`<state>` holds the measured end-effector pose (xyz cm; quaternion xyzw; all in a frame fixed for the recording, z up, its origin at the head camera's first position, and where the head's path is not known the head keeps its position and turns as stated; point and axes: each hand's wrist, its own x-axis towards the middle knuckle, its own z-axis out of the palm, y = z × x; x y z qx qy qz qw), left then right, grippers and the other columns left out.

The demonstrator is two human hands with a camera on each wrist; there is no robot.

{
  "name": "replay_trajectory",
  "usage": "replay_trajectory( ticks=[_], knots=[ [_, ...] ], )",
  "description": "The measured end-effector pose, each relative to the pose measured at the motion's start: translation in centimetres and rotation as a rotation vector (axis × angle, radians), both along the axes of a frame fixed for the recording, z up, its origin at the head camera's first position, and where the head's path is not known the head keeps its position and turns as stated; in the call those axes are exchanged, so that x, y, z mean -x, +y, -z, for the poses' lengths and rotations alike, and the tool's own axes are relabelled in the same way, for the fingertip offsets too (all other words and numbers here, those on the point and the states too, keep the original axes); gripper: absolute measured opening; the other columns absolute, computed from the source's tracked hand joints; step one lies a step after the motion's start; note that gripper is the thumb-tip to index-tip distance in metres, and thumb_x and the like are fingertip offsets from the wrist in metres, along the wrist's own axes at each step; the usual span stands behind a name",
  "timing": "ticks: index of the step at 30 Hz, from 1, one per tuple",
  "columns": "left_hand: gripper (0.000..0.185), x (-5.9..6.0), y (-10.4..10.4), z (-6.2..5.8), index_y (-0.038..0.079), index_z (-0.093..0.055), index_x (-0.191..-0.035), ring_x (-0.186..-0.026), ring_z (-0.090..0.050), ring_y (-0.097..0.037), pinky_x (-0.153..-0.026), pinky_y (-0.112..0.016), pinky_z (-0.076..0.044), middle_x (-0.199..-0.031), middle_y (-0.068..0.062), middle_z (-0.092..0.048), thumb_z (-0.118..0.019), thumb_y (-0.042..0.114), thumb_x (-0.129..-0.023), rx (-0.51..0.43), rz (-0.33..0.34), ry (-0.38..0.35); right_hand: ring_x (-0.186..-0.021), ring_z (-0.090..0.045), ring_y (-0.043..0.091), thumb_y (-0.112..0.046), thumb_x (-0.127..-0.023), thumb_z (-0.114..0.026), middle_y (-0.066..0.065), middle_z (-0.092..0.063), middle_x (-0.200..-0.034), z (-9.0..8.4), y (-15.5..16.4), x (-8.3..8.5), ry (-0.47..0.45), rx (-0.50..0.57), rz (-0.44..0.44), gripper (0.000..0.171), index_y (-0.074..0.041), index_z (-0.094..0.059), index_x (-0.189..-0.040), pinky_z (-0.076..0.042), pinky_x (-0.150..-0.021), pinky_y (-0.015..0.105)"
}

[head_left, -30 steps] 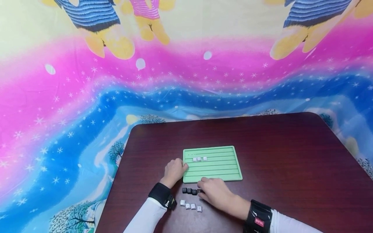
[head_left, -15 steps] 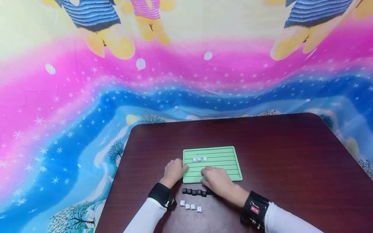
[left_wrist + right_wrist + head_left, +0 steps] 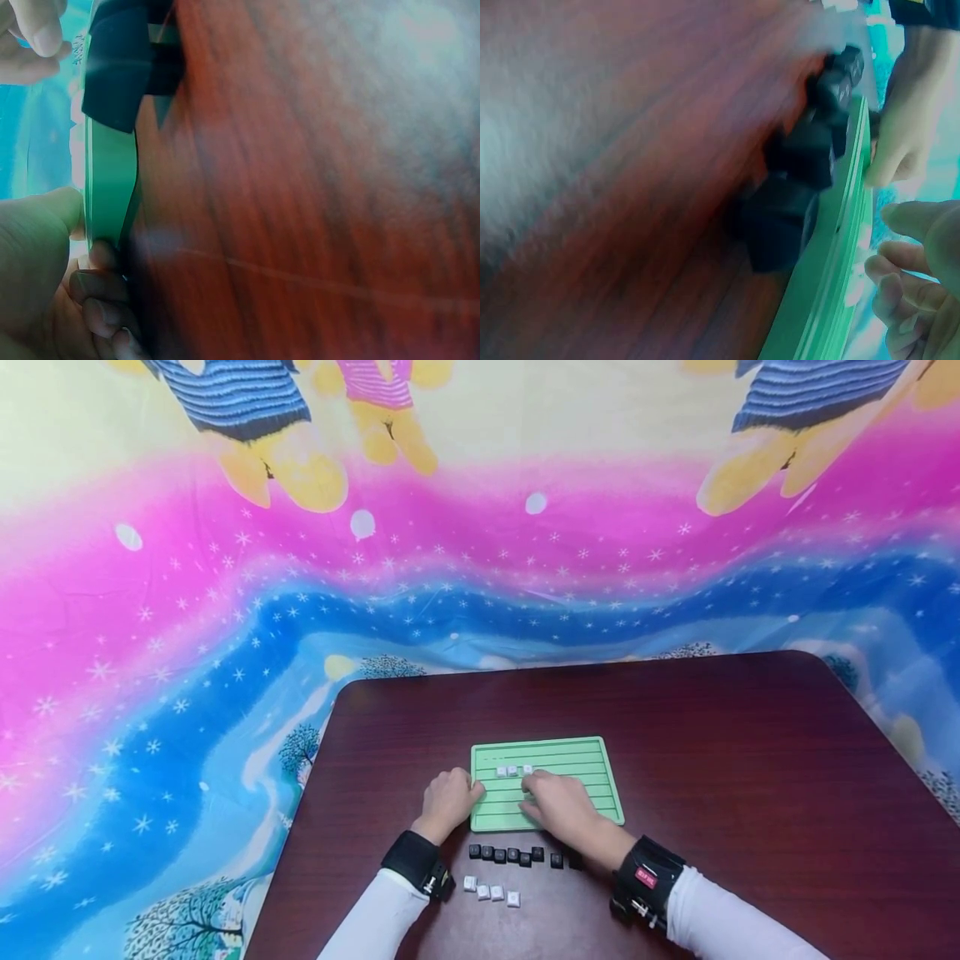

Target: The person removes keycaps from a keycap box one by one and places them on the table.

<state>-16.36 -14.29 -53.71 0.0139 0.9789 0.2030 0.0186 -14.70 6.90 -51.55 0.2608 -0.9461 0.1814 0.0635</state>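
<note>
A light green ridged tray [image 3: 600, 793] lies on the table with a few small white keycaps [image 3: 512, 771] on an upper ridge. My left hand [image 3: 447, 802] grips its left edge; in the left wrist view the thumb is over the rim and the curled fingers [image 3: 105, 315] are underneath. Over the middle of the tray is my right hand [image 3: 564, 806], its fingertips right at the rightmost white keycap. The right wrist view shows that hand's thumb and fingers [image 3: 907, 292] apart, with nothing seen between them.
Several black keycaps [image 3: 513, 854] form a row in front of the tray, the rightmost partly hidden by the right wrist. Nearer the person is a short row of white keycaps [image 3: 497, 892]. A patterned cloth [image 3: 480, 568] hangs behind the dark wooden table [image 3: 720, 760].
My right hand has moved from the black keycaps up and forward over the tray to the white keycaps, uncovering more of the black row. My left hand has stayed on the tray's edge.
</note>
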Motion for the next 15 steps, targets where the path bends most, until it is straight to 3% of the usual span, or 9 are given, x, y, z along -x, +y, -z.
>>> replay_trajectory(
  ticks=[6, 15],
  knots=[
    [0.054, 0.0, -0.1, 0.0, 0.020, -0.026, -0.053, -0.045, -0.017, -0.010, -0.045, -0.025, -0.015, -0.051, 0.010, -0.016, -0.060, 0.028, -0.094, -0.007, 0.005, 0.004, -0.061, -0.053, 0.006, -0.025, -0.085, -0.079, -0.005, -0.064, -0.075, 0.3, 0.2, 1.0, -0.027, -0.003, 0.050, 0.013, -0.016, -0.069, -0.086, -0.047, -0.053, 0.029],
    [0.053, 0.1, -0.1, 0.1, 0.020, -0.026, -0.054, -0.046, -0.018, -0.010, -0.045, -0.025, -0.017, -0.051, 0.009, -0.017, -0.060, 0.029, -0.094, 0.004, -0.003, -0.003, -0.076, -0.068, 0.015, -0.025, -0.085, -0.078, 0.001, -0.073, -0.090, 0.3, 0.5, 2.0, -0.061, 0.012, 0.101, 0.020, -0.013, -0.074, -0.100, -0.055, -0.062, 0.034]
  ],
)
